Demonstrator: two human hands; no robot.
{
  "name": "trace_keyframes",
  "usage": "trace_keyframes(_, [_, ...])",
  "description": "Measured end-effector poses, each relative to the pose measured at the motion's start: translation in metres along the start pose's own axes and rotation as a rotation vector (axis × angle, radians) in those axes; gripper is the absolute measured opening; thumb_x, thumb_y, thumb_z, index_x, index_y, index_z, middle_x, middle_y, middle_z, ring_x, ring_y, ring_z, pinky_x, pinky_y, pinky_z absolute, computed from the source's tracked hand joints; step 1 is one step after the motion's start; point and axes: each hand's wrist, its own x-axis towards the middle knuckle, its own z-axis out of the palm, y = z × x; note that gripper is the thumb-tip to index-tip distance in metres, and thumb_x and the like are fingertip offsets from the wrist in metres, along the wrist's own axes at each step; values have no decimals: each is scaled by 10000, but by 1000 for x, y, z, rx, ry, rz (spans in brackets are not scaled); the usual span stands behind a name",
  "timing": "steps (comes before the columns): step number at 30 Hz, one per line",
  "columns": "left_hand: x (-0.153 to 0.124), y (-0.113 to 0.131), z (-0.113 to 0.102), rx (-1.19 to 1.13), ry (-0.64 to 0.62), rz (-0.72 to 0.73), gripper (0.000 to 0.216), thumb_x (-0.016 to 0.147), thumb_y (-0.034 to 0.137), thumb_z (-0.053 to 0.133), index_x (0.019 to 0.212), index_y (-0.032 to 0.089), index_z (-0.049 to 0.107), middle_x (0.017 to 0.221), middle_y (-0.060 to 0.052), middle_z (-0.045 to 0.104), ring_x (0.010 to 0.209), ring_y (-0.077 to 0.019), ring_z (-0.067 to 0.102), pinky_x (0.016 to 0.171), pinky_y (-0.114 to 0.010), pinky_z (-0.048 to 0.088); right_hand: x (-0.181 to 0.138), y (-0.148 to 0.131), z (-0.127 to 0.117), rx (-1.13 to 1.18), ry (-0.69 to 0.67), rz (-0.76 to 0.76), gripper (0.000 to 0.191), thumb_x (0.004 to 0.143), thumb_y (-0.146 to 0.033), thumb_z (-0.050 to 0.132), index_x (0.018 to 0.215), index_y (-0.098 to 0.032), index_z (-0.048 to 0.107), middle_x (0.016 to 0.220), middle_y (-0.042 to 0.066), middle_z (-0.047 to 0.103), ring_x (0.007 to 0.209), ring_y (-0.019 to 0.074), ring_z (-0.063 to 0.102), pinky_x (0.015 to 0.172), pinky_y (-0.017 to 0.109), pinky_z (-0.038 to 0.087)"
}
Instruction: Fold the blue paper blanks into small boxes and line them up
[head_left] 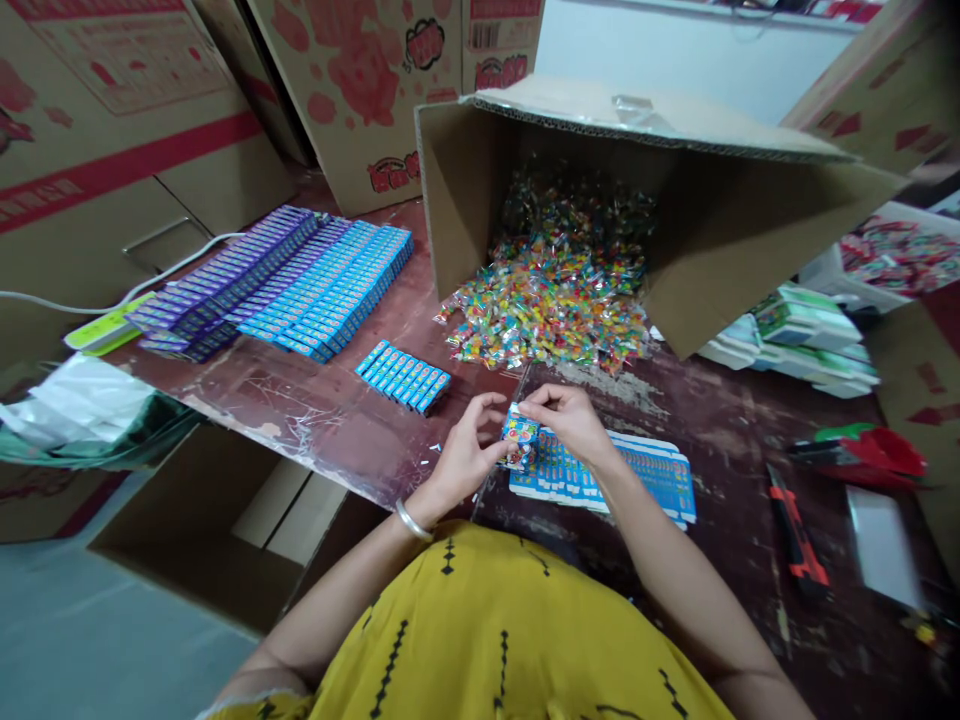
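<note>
Holding a blue box [521, 432] just left of the flat cartons [652, 475] on the table [409, 310], with both hands: cupping it in the half-curled left hand [466, 445], pinching its top with the closed fingertips of the right hand [574, 420]. Beyond, wrapped candies [555, 310] inside and before a big carton [750, 220].

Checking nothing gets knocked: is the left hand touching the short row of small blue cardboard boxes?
Apart. The head view shows bare red-brown tabletop between the left hand and the short row of small blue cardboard boxes.
</note>
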Motion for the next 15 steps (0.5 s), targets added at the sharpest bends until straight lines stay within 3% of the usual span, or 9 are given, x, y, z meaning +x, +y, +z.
trace_keyframes(3, [1,1,-3,-1,-9,3,512,780,209,684,1255,219,495,1082,-63,619,990,-191,607,822,-298,517,-7,-3,2,-128,9,-117,249,830,-397,655,711,-180,685,799,44,682,775,177,636,733,315,510])
trace_keyframes(5, [3,-1,-7,-20,12,4,436,780,226,689,1189,199,540,1056,-62,630,969,-186,607,839,-297,502,-15,-5,6,-214,-47,-165,219,829,-404,655,883,-195,695,979,63,680,917,201,645,803,336,519])
trace_keyframes(6, [5,-3,-8,-33,31,2,408,772,233,698,1151,190,554,1040,-60,633,956,-184,608,845,-297,497,-19,-5,7,-266,-96,-181,317,785,-408,704,1029,-208,670,1097,76,659,1010,222,631,857,360,517])
trace_keyframes(8, [8,-6,-11,-62,65,-7,384,753,240,715,1098,179,560,1016,-55,633,935,-178,608,843,-294,492,-25,-4,11,-408,-174,-233,701,659,-384,810,1283,-225,532,1303,107,567,1191,272,548,989,426,468])
trace_keyframes(10, [10,-10,-12,-87,80,-15,392,745,241,721,1091,175,549,1002,-51,631,921,-171,608,830,-288,492,-28,0,14,-563,-178,-322,864,614,-335,837,1372,-212,439,1394,130,494,1293,298,453,1092,467,380])
trace_keyframes(15, [11,-17,-14,-68,82,-112,418,723,274,744,1067,148,543,935,-57,654,836,-166,630,774,-292,505,-27,17,23,-692,-85,-465,778,688,-343,769,1372,-194,428,1352,149,518,1284,321,451,1104,504,368])
